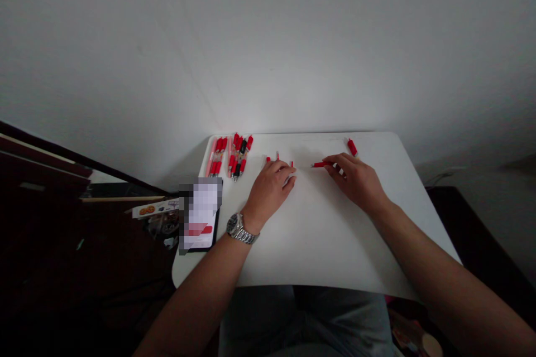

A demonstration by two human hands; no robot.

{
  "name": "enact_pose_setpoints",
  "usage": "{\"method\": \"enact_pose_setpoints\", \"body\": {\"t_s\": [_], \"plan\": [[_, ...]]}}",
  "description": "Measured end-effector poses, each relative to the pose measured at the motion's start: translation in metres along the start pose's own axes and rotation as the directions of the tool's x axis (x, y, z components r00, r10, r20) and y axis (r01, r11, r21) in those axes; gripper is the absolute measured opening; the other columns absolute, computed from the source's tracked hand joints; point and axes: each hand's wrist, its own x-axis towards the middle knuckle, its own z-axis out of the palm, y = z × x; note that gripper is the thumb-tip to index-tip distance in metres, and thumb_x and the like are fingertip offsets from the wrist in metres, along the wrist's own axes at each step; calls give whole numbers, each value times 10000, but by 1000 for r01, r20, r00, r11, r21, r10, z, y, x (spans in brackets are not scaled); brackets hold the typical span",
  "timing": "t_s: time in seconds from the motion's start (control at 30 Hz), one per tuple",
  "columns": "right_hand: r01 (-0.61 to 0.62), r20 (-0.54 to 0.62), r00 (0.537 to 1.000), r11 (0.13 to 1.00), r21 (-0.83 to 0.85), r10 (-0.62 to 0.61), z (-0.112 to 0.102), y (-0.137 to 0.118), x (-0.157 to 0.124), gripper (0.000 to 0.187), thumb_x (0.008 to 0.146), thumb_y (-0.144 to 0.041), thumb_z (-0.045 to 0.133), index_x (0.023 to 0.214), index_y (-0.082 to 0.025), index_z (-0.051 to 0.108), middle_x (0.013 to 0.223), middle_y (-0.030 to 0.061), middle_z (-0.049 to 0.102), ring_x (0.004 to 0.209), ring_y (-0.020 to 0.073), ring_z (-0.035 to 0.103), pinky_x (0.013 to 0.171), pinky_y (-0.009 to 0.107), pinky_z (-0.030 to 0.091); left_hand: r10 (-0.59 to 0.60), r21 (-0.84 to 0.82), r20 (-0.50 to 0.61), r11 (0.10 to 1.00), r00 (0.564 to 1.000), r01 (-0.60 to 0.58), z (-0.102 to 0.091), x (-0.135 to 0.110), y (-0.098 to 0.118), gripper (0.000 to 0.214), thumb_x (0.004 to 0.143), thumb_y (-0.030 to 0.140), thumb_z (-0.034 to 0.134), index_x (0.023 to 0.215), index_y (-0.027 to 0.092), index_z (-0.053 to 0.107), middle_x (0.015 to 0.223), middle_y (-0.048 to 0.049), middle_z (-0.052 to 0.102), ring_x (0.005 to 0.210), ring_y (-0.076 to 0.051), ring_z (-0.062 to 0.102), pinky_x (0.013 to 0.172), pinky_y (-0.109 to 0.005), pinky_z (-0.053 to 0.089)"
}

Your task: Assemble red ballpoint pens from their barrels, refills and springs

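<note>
My right hand (pixel 354 178) pinches a red pen barrel part (pixel 319 165) that lies nearly level, its narrow tip pointing left. My left hand (pixel 274 181), with a metal watch on the wrist, rests low over the table, fingers bent and thumb a little apart from the index finger. Small red and white pen parts (pixel 292 164) poke out beyond its fingers, and their lower portions are hidden. Behind my right hand lies a loose red pen grip piece (pixel 352 147).
Several red and black pens (pixel 238 159) lie in groups at the back left of the white table (pixel 318 245). A phone (pixel 203 223), partly blurred out, sits at the left edge. A plain wall (pixel 293 56) stands right behind the table.
</note>
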Motion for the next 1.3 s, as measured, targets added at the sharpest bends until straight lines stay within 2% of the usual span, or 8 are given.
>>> {"method": "enact_pose_setpoints", "body": {"t_s": [0.8, 1.3], "plan": [[-18, -21, 1000, 1000, -10, 18, 1, 2, -1, 247, 1027, -373, 509, 1105, -243, 703, 1018, 48, 756, 682, 174, 674, 609, 337, 499, -1, 7, -13, 1000, 1000, 2, -1, 0, 0, 87, 967, 195, 640, 1044, 202, 679, 1065, -39, 679, 1064, -219, 628, 1147, -509, 455], [-25, -14, 1000, 1000, 3, 25, 0, 0, -1, 215, 1008, -350, 536, 1084, -239, 704, 989, 41, 756, 687, 173, 678, 605, 326, 483, -47, 25, -20, 999, 999, 47, 1, -2, -2, 183, 967, 203, 635, 1143, 206, 687, 1112, -63, 652, 1101, -241, 606, 1058, -466, 524]]}}
